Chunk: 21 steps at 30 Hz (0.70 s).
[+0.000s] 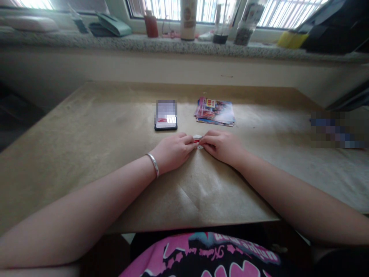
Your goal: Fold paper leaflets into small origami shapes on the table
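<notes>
My left hand and my right hand meet at the middle of the table, their fingertips pinching a small folded red-and-white paper piece between them. Much of that piece is hidden by my fingers. A silver bangle circles my left wrist. Just beyond my left hand, a black smartphone lies face up, its screen partly blurred. Beyond my right hand lies a loose stack of colourful printed cards.
Brown kraft paper covers the table, with creases near its front edge. A blurred object lies at the right. Behind the table, a granite windowsill holds bottles, jars and other items. My pink-and-black printed shirt shows below.
</notes>
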{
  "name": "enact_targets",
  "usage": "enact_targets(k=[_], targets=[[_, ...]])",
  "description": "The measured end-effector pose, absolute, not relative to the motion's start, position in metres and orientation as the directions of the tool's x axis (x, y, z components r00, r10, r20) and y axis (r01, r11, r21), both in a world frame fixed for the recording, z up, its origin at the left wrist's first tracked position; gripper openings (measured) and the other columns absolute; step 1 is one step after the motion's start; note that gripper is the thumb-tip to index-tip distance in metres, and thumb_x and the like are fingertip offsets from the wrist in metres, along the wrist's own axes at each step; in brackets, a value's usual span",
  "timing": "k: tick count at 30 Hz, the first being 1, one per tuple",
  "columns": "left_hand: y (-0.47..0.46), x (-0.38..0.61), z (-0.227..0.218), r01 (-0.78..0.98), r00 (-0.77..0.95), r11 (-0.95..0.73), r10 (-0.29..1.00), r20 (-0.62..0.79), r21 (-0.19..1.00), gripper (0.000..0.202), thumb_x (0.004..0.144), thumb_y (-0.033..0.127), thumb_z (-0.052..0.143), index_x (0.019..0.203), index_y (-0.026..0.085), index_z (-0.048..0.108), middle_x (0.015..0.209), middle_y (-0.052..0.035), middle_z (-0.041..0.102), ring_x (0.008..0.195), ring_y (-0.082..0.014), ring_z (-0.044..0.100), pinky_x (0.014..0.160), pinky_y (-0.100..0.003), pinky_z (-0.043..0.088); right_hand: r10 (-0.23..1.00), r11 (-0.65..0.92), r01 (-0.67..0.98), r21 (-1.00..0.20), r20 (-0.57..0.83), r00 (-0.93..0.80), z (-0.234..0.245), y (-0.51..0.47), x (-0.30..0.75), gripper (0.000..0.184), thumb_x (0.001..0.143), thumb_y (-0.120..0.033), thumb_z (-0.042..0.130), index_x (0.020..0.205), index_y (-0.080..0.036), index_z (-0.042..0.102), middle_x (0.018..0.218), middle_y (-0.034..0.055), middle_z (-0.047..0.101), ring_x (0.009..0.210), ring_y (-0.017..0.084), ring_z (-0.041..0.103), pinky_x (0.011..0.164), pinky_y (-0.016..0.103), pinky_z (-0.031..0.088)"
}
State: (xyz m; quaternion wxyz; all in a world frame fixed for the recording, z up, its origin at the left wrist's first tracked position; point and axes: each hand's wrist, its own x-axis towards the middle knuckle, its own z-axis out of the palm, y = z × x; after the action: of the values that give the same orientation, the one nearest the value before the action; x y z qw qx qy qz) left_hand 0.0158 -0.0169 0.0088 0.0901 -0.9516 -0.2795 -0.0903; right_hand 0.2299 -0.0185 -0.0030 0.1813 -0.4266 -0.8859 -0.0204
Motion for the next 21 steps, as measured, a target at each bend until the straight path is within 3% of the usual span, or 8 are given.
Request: enact_targets(k=[7, 21], targets=[[-0.013, 0.014, 0.006, 0.543, 0.826, -0.835, 0.514, 0.23, -0.084, 0.032, 0.087, 0.015, 0.048, 0.114, 0.018, 0.065, 0.101, -0.0065, 0.065, 0.093, -0.0178, 0.058, 0.082, -0.03, 0.052, 0.74, 0.65, 0.752, -0.113, 0.319, -0.592, -0.004, -0.018, 0.235, 0.024, 0.089, -0.024, 0.05, 0.095, -0.027, 0.073, 0.095, 0.0033, 0.068, 0.084, 0.017, 0.06, 0.068, 0.027, 0.039], [-0.019, 0.012, 0.012, 0.574, 0.808, -0.815, 0.548, 0.215, -0.08, 0.029, 0.087, 0.013, 0.048, 0.108, 0.017, 0.069, 0.096, -0.0075, 0.065, 0.089, -0.0196, 0.057, 0.08, -0.031, 0.05, 0.779, 0.615, 0.782, -0.102, 0.233, -0.583, 0.011, -0.02, 0.234, 0.022, 0.083, -0.022, 0.053, 0.086, -0.025, 0.074, 0.09, 0.0038, 0.068, 0.079, 0.018, 0.06, 0.062, 0.028, 0.037]])
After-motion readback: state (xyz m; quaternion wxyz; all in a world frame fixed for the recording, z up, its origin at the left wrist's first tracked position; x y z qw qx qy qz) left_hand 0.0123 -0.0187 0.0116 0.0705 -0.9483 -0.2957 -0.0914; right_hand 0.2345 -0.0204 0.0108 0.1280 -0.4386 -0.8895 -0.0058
